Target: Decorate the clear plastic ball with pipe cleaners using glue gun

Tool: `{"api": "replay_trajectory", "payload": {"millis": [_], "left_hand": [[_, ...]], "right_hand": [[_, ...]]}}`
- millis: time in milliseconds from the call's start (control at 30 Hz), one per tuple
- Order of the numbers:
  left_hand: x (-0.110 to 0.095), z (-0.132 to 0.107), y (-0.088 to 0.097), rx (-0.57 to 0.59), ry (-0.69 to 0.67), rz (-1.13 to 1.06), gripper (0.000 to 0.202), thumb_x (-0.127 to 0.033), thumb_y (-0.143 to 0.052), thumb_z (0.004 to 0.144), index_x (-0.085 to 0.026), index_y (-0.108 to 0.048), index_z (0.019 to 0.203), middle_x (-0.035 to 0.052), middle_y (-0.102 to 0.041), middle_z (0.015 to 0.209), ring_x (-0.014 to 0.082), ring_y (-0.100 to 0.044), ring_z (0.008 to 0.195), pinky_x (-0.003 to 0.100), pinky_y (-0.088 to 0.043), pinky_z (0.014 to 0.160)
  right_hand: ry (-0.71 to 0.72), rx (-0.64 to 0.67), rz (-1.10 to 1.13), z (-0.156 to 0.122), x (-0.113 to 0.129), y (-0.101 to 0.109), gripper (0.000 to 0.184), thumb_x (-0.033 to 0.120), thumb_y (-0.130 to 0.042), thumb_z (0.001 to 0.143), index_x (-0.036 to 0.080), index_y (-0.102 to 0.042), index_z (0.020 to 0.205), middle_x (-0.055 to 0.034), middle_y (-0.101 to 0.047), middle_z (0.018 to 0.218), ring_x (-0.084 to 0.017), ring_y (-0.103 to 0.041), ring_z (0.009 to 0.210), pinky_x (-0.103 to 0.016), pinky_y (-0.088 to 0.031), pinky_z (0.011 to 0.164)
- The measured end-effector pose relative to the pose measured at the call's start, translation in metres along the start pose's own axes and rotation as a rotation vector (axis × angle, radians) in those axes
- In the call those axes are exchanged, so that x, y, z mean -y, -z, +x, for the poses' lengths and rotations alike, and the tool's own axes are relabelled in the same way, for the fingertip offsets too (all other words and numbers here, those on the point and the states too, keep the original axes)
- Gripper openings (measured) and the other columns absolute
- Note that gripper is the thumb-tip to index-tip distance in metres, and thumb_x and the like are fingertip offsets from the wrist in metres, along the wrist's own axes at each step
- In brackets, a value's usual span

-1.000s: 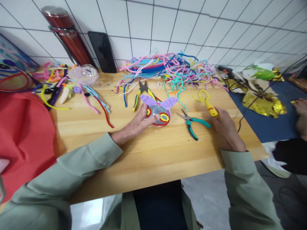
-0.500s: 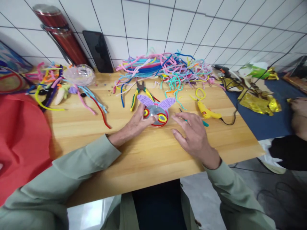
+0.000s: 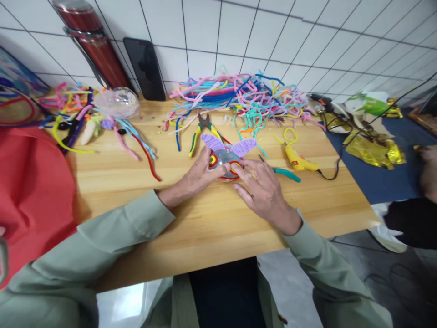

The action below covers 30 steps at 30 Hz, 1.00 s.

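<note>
A craft face [image 3: 227, 157] lies on the wooden table [image 3: 205, 218]: a clear dome with purple pipe-cleaner ears and red and yellow spiral eyes. My left hand [image 3: 198, 175] grips its left side, thumb on the dome. My right hand [image 3: 261, 187] lies on its right side with fingers spread, fingertips on the right eye. A yellow glue gun [image 3: 296, 158] lies just right of my right hand, with teal-handled pliers [image 3: 285, 173] between them, partly hidden by my fingers.
A heap of coloured pipe cleaners [image 3: 239, 98] fills the table's back. Yellow-handled pliers [image 3: 203, 130], a clear dome [image 3: 118, 102], a black phone [image 3: 145, 68], a red flask [image 3: 94, 43] and red cloth [image 3: 34, 182] are around. Another person's hand [image 3: 428, 168] is at the right.
My right hand put down the yellow glue gun, swung left over the teal pliers and came to rest on the craft face's right side. My left hand stayed on the face.
</note>
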State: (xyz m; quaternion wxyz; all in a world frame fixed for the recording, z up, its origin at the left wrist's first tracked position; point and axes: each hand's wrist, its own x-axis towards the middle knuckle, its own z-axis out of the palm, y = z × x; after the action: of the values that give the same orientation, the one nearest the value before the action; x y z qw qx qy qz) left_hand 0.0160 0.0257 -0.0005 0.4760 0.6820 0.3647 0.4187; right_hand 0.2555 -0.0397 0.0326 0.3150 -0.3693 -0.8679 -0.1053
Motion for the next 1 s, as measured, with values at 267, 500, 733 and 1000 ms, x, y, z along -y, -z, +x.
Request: {"api": "replay_trajectory", "payload": {"millis": [267, 500, 733, 1000], "left_hand": [[-0.011, -0.002, 0.006, 0.056, 0.007, 0.042, 0.059, -0.061, -0.071, 0.109, -0.024, -0.056, 0.152, 0.0130, -0.062, 0.161, 0.0347, -0.054, 0.157, 0.057, -0.041, 0.141], [-0.012, 0.000, 0.007, 0.082, 0.002, 0.034, 0.065, -0.073, -0.068, 0.109, -0.023, -0.057, 0.149, 0.0129, -0.066, 0.151, 0.0354, -0.054, 0.157, 0.056, -0.037, 0.145], [-0.015, -0.001, 0.007, 0.075, 0.041, 0.029, 0.071, -0.074, -0.071, 0.107, -0.024, -0.058, 0.155, 0.0132, -0.065, 0.157, 0.0369, -0.050, 0.163, 0.057, -0.035, 0.146], [-0.014, -0.002, 0.007, 0.067, 0.026, 0.045, 0.064, -0.071, -0.072, 0.106, -0.024, -0.059, 0.149, 0.0120, -0.067, 0.150, 0.0358, -0.053, 0.160, 0.056, -0.041, 0.143]], "right_hand": [[0.000, 0.046, -0.038, -0.001, 0.002, 0.001, 0.058, 0.015, -0.072, 0.109, 0.016, -0.062, 0.166, -0.0218, -0.077, 0.146, -0.037, -0.074, 0.133, -0.057, -0.066, 0.111], [-0.028, 0.050, -0.041, -0.003, 0.001, -0.002, 0.059, 0.020, -0.069, 0.112, 0.022, -0.060, 0.170, -0.0197, -0.076, 0.148, -0.037, -0.075, 0.133, -0.059, -0.068, 0.110], [-0.038, 0.064, -0.042, -0.005, 0.001, -0.004, 0.061, 0.021, -0.068, 0.112, 0.024, -0.056, 0.172, -0.0202, -0.075, 0.150, -0.038, -0.075, 0.135, -0.060, -0.068, 0.110], [-0.039, 0.043, -0.020, -0.008, 0.001, -0.007, 0.067, 0.017, -0.070, 0.110, 0.021, -0.054, 0.174, -0.0216, -0.075, 0.150, -0.038, -0.073, 0.137, -0.060, -0.066, 0.113]]}}
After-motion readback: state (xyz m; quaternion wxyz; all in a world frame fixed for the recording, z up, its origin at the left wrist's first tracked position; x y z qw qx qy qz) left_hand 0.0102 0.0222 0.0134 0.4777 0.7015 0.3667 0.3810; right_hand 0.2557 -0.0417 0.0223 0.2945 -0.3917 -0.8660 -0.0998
